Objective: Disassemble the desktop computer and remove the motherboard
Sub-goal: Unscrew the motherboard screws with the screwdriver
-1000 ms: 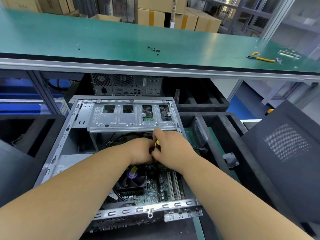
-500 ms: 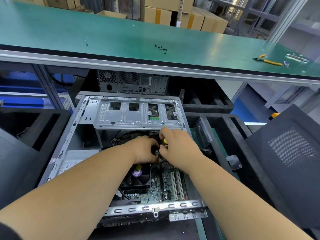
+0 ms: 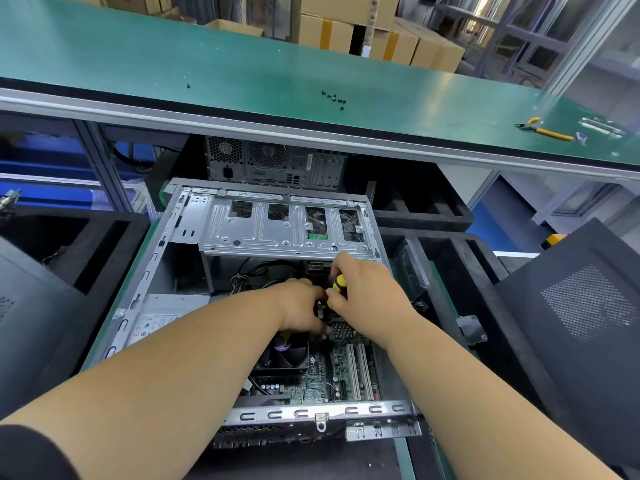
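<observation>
An open desktop case (image 3: 180,237) lies on its side below the bench, with its silver drive cage (image 3: 263,233) at the far end. The green motherboard (image 3: 343,375) with a black CPU fan (image 3: 287,355) sits inside it. My right hand (image 3: 367,292) grips a yellow-handled screwdriver (image 3: 338,284) held upright over the board's far part. My left hand (image 3: 304,310) is right beside it, fingers curled down at the screwdriver's shaft; what they hold is hidden. The tool's tip cannot be seen.
A silver power supply (image 3: 162,317) lies in the case's left side. Another computer (image 3: 277,161) stands behind. Black foam trays (image 3: 433,209) flank the case, a dark side panel (image 3: 585,306) leans at right. On the green bench (image 3: 207,64) lie several black screws (image 3: 334,98) and yellow pliers (image 3: 543,129).
Both hands have stayed together over the far part of the motherboard. The view has shifted slightly; the hands' grip looks the same.
</observation>
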The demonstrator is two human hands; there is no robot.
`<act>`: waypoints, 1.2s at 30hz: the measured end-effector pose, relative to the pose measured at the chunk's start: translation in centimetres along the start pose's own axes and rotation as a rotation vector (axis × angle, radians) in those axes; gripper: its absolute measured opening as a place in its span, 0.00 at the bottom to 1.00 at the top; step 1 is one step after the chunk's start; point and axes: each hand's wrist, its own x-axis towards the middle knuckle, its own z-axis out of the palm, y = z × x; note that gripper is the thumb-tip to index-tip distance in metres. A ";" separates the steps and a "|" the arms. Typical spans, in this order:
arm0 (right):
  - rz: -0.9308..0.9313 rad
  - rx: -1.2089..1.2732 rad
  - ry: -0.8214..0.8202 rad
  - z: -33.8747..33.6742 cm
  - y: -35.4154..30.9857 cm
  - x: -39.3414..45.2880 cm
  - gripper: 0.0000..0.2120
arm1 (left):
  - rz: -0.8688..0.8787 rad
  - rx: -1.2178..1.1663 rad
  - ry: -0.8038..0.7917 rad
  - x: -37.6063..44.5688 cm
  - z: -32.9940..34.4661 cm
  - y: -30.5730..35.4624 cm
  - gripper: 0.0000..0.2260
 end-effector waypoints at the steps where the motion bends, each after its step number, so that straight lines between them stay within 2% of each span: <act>1: -0.005 0.001 0.000 -0.1 0.0 0.0 0.09 | 0.000 0.003 -0.003 0.0 0.0 0.0 0.29; 7: -0.036 -0.091 -0.008 0.0 0.0 0.2 0.08 | 0.006 0.040 -0.007 0.1 -0.1 0.3 0.25; 10: -0.032 -0.077 0.010 0.0 0.0 0.2 0.12 | 0.003 0.031 -0.005 0.0 -0.1 0.2 0.27; 13: -0.008 -0.015 0.007 -0.1 0.1 0.2 0.07 | 0.011 0.088 -0.009 0.0 -0.1 0.2 0.30; 19: -0.026 -0.020 -0.016 -0.1 0.1 0.4 0.07 | 0.027 0.171 -0.070 0.0 -0.4 0.0 0.28; 22: -0.029 -0.055 0.007 0.2 0.3 0.5 0.12 | 0.013 0.157 -0.092 -0.3 -0.6 0.1 0.29; 26: -0.013 -0.024 -0.008 0.1 0.3 0.4 0.06 | 0.024 0.099 -0.071 -0.3 -0.9 0.2 0.29; 29: -0.009 0.032 -0.009 -0.2 0.3 0.3 0.09 | 0.038 0.084 -0.070 -0.3 -0.9 0.2 0.28; 32: -0.037 -0.022 -0.014 -0.1 0.2 0.3 0.08 | 0.023 0.065 -0.076 -0.5 -1.0 0.3 0.27; 36: -0.031 -0.071 0.000 0.2 0.3 0.5 0.15 | -0.006 0.063 -0.055 -0.6 -1.0 0.4 0.27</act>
